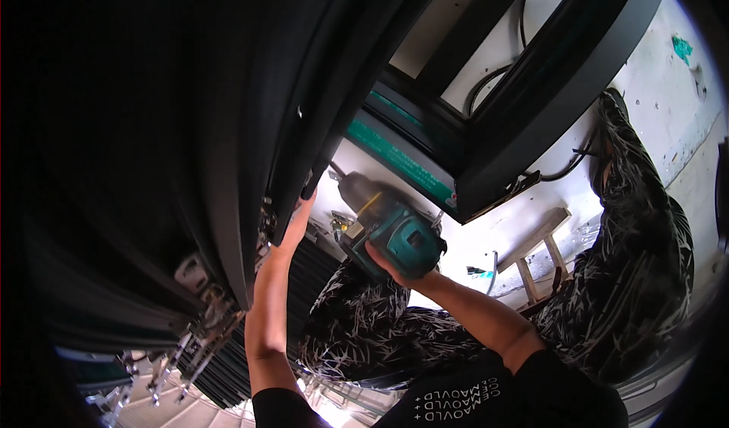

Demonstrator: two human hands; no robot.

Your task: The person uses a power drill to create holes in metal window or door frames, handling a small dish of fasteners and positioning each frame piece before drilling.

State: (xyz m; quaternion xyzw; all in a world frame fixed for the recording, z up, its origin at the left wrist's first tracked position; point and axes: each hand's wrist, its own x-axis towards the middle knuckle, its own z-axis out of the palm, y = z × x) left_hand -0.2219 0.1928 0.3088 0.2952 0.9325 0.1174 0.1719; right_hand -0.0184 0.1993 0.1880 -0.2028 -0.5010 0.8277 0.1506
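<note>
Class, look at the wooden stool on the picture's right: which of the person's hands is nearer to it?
Right. The right hand, around the teal power drill, is left of the wooden stool; the left hand is farther left, at the edge of the black panel.
</note>
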